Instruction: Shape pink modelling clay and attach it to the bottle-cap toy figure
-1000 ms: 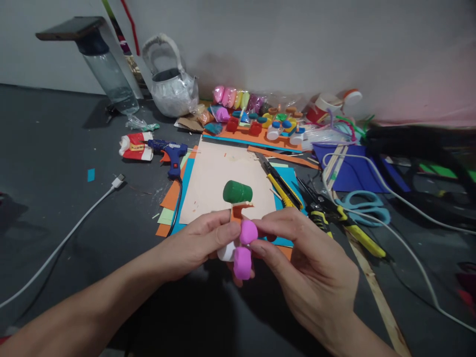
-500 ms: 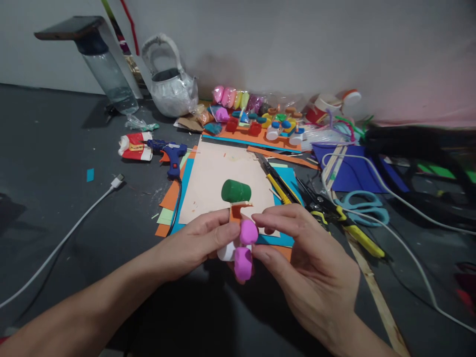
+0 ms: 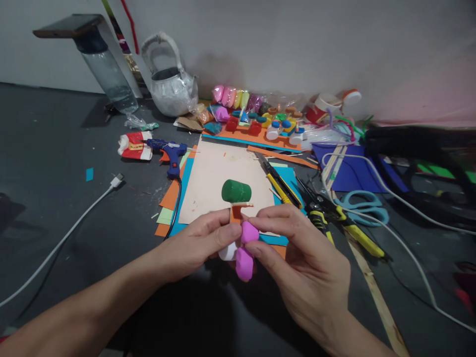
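My left hand (image 3: 208, 237) is closed around a small craft model with an orange body (image 3: 235, 214). A white round piece (image 3: 229, 251) shows beneath my left thumb. Two pink clay lumps stand on the model's near side, an upper pink lump (image 3: 249, 232) and a lower pink lump (image 3: 244, 264). The fingers and thumb of my right hand (image 3: 308, 253) pinch the upper lump. Just beyond the model is a green cylinder (image 3: 236, 191) lying on its side; I cannot tell whether it touches the model. My left fingertips are hidden behind the model.
A cream sheet (image 3: 208, 168) lies on coloured papers. Around it are a glue gun (image 3: 173, 153), a utility knife (image 3: 280, 183), pliers (image 3: 357, 233) and blue scissors (image 3: 364, 207). Behind stand finished clay models (image 3: 273, 130), a kettle (image 3: 173, 91) and a water bottle (image 3: 109, 79).
My right hand has moved slightly left, and its fingers and thumb have closed onto the upper pink lump. The lumps have shifted a little to the right.
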`<state>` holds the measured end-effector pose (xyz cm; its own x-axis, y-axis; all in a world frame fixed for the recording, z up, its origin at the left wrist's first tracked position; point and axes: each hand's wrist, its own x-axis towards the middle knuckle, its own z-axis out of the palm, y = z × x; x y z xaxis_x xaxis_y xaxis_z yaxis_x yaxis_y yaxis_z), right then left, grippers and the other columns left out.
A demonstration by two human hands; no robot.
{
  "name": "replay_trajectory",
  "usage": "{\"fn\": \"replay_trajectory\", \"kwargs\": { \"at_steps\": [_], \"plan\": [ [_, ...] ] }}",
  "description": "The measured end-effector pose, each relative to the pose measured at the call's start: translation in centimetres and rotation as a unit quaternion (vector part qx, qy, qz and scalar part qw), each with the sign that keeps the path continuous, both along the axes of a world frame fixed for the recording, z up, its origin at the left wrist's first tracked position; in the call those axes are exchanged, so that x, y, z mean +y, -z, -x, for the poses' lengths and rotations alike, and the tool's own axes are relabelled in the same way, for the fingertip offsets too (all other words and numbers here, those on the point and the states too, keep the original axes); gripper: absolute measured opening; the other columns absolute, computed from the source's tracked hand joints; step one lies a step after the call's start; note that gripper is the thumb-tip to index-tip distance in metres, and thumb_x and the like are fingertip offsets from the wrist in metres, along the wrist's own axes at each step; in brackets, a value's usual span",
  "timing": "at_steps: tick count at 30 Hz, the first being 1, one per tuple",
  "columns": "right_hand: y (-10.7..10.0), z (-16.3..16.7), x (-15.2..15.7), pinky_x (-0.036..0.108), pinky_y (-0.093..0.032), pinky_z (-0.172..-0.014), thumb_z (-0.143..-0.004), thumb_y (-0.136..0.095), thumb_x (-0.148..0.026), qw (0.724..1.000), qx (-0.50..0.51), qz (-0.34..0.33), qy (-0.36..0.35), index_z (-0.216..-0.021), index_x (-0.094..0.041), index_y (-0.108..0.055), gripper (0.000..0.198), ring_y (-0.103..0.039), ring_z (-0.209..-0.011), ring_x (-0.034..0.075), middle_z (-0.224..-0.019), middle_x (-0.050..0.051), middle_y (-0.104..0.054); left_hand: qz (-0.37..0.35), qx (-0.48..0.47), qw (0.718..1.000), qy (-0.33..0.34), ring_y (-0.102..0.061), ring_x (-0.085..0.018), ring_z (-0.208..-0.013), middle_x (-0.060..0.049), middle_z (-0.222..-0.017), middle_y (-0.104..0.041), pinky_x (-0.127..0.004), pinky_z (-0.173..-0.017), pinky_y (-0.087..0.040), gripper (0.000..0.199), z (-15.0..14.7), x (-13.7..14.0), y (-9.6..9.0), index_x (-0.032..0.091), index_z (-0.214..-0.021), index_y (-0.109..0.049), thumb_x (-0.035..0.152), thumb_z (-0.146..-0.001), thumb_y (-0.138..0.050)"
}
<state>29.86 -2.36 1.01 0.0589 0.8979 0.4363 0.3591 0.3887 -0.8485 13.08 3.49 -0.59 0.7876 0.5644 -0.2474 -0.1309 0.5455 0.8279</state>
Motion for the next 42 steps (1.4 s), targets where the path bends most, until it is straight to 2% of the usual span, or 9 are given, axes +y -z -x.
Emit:
{"fn": "replay_trajectory", "kwargs": {
  "at_steps": [7,11,15,20,27,32,36,39,42],
  "plan": [
    [-0.3,-0.3,-0.1,0.024,-0.059,-0.063,-0.088,-0.069,-0.018,0.999,0.033,0.026,-0.009,-0.110,-0.030,-0.069,0.025,-0.062,-0.094,0.018,-0.099,0.005,-0.065,0.055,-0.034,0.998,-0.008,-0.067,-0.016,-0.072,-0.003,-0.086,-0.065,-0.029,-0.069,-0.053,0.036,-0.1,-0.1,-0.4,0.020,-0.113,-0.068,0.049,-0.092,-0.060],
    [-0.4,-0.5,0.1,0.025,-0.059,-0.061,-0.090,-0.066,-0.024,0.999,0.028,0.046,-0.002,-0.107,-0.029,-0.071,0.018,-0.063,-0.093,0.018,-0.099,0.006,-0.063,0.050,-0.037,0.996,-0.056,-0.066,-0.014,-0.082,-0.005,-0.096,-0.067,-0.026,-0.077,-0.052,0.028,-0.3,0.0,-0.5,0.020,-0.108,-0.069,0.041,-0.092,-0.063],
    [-0.5,-0.6,0.5,0.026,-0.058,-0.068,-0.089,-0.069,-0.029,0.999,-0.023,0.045,0.014,-0.104,-0.027,-0.070,0.016,-0.066,-0.092,0.018,-0.099,0.004,-0.068,0.032,-0.006,0.993,-0.112,-0.063,-0.015,-0.093,-0.004,-0.108,-0.066,-0.027,-0.082,-0.050,0.026,-0.4,0.1,-0.1,0.026,-0.115,-0.064,0.040,-0.093,-0.062],
    [-0.2,-0.1,0.8,0.032,-0.057,-0.082,-0.083,-0.075,-0.033,0.996,-0.062,0.057,0.018,-0.115,-0.027,-0.065,0.034,-0.067,-0.092,0.019,-0.104,0.003,-0.071,-0.006,0.014,0.982,-0.191,-0.060,-0.013,-0.093,-0.002,-0.108,-0.066,-0.023,-0.079,-0.048,0.027,-0.9,-0.2,0.2,0.026,-0.114,-0.064,0.038,-0.090,-0.068],
    [0.6,0.8,1.0,0.035,-0.056,-0.087,-0.086,-0.070,-0.024,0.994,-0.065,0.079,0.026,-0.111,-0.025,-0.064,0.026,-0.068,-0.101,0.020,-0.111,0.005,-0.072,0.048,-0.034,0.972,-0.227,-0.063,-0.017,-0.107,-0.002,-0.116,-0.069,-0.026,-0.084,-0.051,0.019,-2.0,-1.0,-0.5,0.025,-0.105,-0.066,0.030,-0.087,-0.071],
    [1.2,-0.1,1.6,0.034,-0.058,-0.085,-0.086,-0.067,-0.025,0.992,-0.099,0.059,0.059,-0.113,-0.022,-0.063,0.027,-0.070,-0.099,0.020,-0.107,0.006,-0.073,0.043,-0.044,0.977,-0.202,-0.061,-0.020,-0.117,-0.007,-0.122,-0.068,-0.031,-0.100,-0.047,0.029,-1.9,-0.9,-0.1,0.021,-0.113,-0.065,0.030,-0.087,-0.072],
    [2.0,-2.0,2.7,0.038,-0.057,-0.088,-0.087,-0.067,-0.032,0.987,-0.127,0.060,0.079,-0.114,-0.022,-0.062,0.029,-0.069,-0.103,0.023,-0.110,0.008,-0.072,0.048,0.014,0.994,-0.093,-0.061,-0.021,-0.117,-0.010,-0.129,-0.064,-0.035,-0.103,-0.045,0.041,-1.0,-0.5,0.4,0.020,-0.120,-0.063,0.030,-0.082,-0.076],
    [2.7,-3.3,3.5,0.041,-0.056,-0.091,-0.087,-0.066,-0.031,0.984,-0.153,0.073,0.061,-0.116,-0.023,-0.060,0.030,-0.068,-0.106,0.024,-0.115,0.009,-0.071,-0.020,0.118,0.993,-0.017,-0.067,-0.019,-0.096,-0.009,-0.108,-0.070,-0.033,-0.086,-0.052,0.031,-0.2,-0.3,-0.2,0.017,-0.108,-0.066,0.034,-0.083,-0.074],
    [3.5,-4.0,3.9,0.044,-0.054,-0.091,-0.087,-0.065,-0.026,0.976,-0.194,0.090,0.027,-0.118,-0.023,-0.057,0.032,-0.066,-0.108,0.025,-0.118,0.009,-0.069,-0.188,0.215,0.957,-0.048,-0.062,-0.015,-0.067,-0.002,-0.075,-0.066,-0.028,-0.062,-0.049,0.022,0.4,-0.1,-1.3,0.017,-0.089,-0.064,0.039,-0.090,-0.064]
  ]
}}
